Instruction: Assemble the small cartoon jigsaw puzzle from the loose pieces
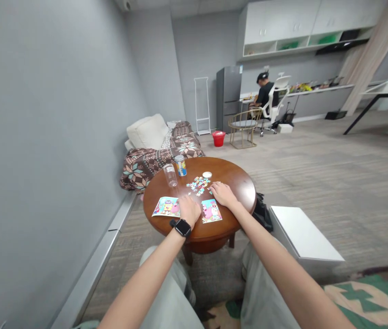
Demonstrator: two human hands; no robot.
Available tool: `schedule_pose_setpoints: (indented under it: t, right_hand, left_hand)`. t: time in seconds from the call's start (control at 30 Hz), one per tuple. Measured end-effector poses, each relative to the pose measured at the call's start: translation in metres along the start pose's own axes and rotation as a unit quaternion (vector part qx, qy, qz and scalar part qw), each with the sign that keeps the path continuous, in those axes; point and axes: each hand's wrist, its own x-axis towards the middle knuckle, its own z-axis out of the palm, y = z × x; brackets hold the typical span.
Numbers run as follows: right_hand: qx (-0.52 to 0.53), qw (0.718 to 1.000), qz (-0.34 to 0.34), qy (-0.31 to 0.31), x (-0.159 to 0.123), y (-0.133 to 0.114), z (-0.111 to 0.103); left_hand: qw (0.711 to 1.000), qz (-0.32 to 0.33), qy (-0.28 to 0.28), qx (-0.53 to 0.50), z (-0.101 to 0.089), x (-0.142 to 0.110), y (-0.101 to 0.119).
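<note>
On the round brown table (243,178), my left hand (189,210), with a black watch (183,227) on its wrist, rests at the right edge of a cartoon picture sheet (165,207). Its fingers look loosely bent and lie on the table, gripping nothing visible. My right hand (223,193) reaches from the right with fingers stretched out and lying down, beside the loose jigsaw pieces (199,184); its fingertips touch or nearly touch some of them. Between my wrists lies a partly joined jigsaw puzzle (212,212) with pink and white figures.
Behind the pieces stand a clear glass (171,176) and a printed can (180,166); a round lid (207,174) lies nearby. A patterned sofa (159,157) is at back left, a white box (305,233) at right. Farther off, a person (265,93) sits near a red bucket (219,138).
</note>
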Motion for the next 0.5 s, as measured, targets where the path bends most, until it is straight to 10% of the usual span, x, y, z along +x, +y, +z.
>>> schedule_pose_setpoints:
  t: [0.4, 0.5]
  right_hand:
    - [-0.041, 0.999, -0.023, -0.023, -0.003, -0.001, 0.000]
    - [-0.050, 0.998, -0.024, -0.022, -0.004, 0.000, 0.001]
  left_hand:
    - [0.968, 0.168, 0.165, -0.083, 0.006, 0.059, 0.006]
    - [0.974, 0.109, 0.165, -0.112, 0.019, 0.057, 0.005]
